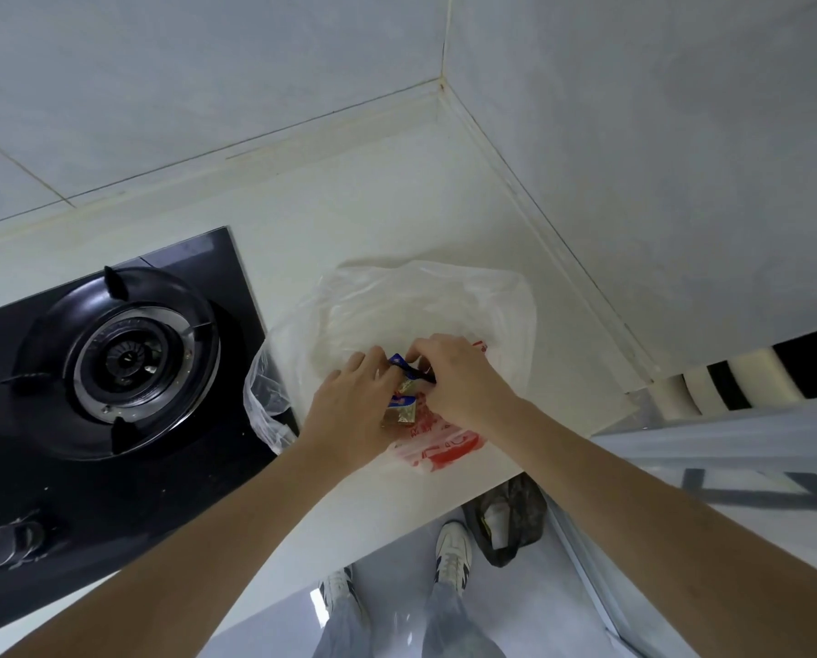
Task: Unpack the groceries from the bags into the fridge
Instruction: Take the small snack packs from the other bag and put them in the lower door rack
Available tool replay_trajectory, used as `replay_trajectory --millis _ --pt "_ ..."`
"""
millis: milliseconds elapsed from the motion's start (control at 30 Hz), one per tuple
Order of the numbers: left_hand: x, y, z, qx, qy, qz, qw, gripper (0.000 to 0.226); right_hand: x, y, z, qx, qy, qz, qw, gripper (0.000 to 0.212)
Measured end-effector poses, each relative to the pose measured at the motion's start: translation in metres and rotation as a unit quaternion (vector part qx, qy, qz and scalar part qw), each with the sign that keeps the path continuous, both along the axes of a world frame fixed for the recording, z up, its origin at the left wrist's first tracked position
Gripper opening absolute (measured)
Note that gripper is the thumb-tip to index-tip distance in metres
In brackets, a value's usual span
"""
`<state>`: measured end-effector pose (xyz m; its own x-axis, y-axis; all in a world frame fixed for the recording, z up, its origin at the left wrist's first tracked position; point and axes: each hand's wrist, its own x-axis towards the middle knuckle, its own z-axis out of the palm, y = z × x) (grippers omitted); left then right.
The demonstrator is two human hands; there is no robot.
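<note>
two hands grip packets over white counter.

A plastic bag is lying on the surface, just right of the stove. Both hands are meeting over the bag, left hand nearer the stove than right hand.

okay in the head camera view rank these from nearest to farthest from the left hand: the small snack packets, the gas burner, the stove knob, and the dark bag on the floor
From the left hand:
1. Snack packets, in its fingers.
2. Dark bag, on the floor to the right.
3. Gas burner, to the left; too close to the bag to call.
4. Stove knob, far left.
</note>
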<state>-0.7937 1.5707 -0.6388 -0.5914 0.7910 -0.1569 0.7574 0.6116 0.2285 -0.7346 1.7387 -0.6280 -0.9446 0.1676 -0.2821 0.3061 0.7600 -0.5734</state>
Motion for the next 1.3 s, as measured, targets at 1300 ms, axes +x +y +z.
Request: replay_trajectory --millis 1300 --pt "0.035 0.087 0.304 0.269 -0.278 -0.19 0.902 0.034 0.178 0.027 0.298 -0.182 0.297 -0.392 0.852 0.012"
